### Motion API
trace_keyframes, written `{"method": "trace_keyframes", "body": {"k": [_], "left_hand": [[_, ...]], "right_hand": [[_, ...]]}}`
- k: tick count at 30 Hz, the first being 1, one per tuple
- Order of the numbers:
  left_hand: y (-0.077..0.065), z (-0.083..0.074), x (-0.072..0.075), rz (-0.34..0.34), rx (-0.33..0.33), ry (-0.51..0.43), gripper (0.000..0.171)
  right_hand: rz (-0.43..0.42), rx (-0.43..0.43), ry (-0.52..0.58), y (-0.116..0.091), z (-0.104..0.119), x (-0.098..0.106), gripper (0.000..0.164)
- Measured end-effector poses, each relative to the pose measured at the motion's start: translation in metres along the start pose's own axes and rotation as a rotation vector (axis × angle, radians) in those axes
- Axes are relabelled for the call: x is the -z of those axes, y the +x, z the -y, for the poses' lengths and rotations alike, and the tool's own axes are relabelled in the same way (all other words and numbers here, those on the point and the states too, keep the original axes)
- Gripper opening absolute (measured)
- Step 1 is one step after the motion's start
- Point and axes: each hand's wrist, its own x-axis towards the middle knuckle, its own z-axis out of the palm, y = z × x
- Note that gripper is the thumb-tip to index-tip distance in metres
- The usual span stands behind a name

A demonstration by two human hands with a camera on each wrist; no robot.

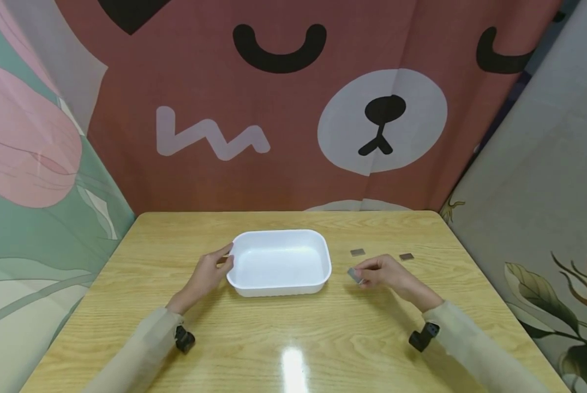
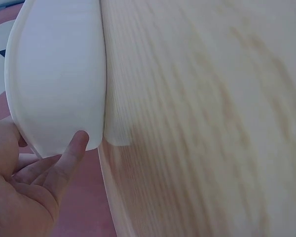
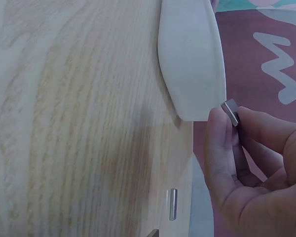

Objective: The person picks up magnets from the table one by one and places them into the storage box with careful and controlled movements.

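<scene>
A white plastic tub [image 1: 280, 262] with rounded corners stands on the table, its inside bare. My left hand [image 1: 210, 274] holds the tub's left end by the rim; in the left wrist view, one finger of the hand [image 2: 34, 182] lies against the outer wall. To the right of the tub, my right hand [image 1: 384, 274] pinches a small silver metal block [image 1: 354, 275] between thumb and fingertips, above the table. The right wrist view shows this block [image 3: 230, 112] tilted. Two similar flat metal blocks lie beyond the right hand: one nearer the tub [image 1: 357, 252], another block [image 1: 406, 256] farther right.
The light wood table [image 1: 274, 338] carries all of this. A brown curtain [image 1: 200, 180] with a bear face hangs at its back edge, with patterned cloths on the left and right. A dark camera is strapped to each wrist.
</scene>
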Motion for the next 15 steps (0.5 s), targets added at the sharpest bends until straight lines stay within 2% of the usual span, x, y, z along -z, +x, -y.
{"method": "trace_keyframes", "body": {"k": [5,15], "left_hand": [[0.0,0.001,-0.001,-0.009,-0.015,-0.008,0.042],[0.0,0.001,-0.002,-0.019,-0.034,-0.017,0.042]], "right_hand": [[-0.004,0.011,0.01,0.002,0.004,-0.001,0.03],[-0.024,0.04,-0.038,0.008,0.012,0.0,0.031]]}}
